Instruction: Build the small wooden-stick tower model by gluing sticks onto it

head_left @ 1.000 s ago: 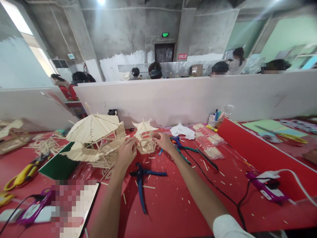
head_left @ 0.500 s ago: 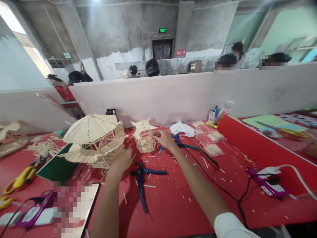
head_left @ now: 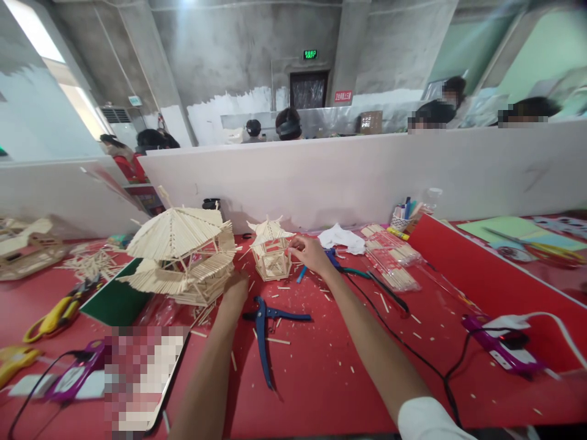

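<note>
A small pavilion of wooden sticks [head_left: 271, 249] stands on the red table [head_left: 321, 366]. My right hand [head_left: 310, 253] pinches its right side, fingers closed on the roof edge. My left hand [head_left: 235, 289] reaches under the lower roof of the big stick pavilion [head_left: 178, 253], beside a pile of loose sticks; its fingers are hidden from me. Blue-handled cutters [head_left: 265, 330] lie on the table between my forearms.
A black cable [head_left: 408, 345] runs to a purple glue gun [head_left: 502, 348] at right. Stick packets [head_left: 392, 260], a white tissue [head_left: 342, 237] and a pen cup [head_left: 403, 214] sit near the white partition [head_left: 367, 177]. Yellow cutters [head_left: 55, 311], a green board [head_left: 114, 299] and a second glue gun [head_left: 76, 379] lie at left. People sit beyond.
My left hand has left the small pavilion and dropped down-left to the base of the big one. My right hand stays on the small pavilion.
</note>
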Tool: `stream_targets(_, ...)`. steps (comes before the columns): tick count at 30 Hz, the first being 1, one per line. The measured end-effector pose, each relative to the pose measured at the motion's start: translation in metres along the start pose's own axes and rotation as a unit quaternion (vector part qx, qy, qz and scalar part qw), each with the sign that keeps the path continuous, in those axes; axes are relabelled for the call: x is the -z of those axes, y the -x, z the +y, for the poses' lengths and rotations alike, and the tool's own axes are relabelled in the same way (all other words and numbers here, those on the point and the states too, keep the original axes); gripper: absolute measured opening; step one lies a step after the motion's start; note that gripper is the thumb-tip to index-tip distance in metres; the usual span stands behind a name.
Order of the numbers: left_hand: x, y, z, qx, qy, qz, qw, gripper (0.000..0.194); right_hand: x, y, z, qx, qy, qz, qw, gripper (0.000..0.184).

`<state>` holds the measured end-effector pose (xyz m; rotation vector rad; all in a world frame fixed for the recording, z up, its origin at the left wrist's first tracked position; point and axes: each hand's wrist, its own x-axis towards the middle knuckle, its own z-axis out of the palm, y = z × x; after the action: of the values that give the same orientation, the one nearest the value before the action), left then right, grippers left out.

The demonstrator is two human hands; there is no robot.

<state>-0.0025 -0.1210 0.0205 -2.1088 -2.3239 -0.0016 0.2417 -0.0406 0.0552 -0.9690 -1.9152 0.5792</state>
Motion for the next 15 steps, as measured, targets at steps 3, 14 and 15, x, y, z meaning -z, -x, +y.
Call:
stream_targets(3, -0.003, -0.005, 0.004, 0.027, -0.024, 0.015, 0.999, 0.032, 0.0, 0.0, 0.001, -0.001, -0.003, -0.003, 1.0, 0.003)
stream_targets(14, -0.011, -0.012, 0.008, 0.025, 0.007, 0.035, 0.999, 0.034, -0.002, 0.001, 0.002, 0.002, 0.002, -0.02, 1.0, 0.009)
stream_targets(15, -0.01, -0.011, 0.008, 0.01, 0.022, 0.034, 0.999, 0.035, -0.002, 0.001, 0.002, 0.002, 0.003, -0.021, 1.0, 0.009)
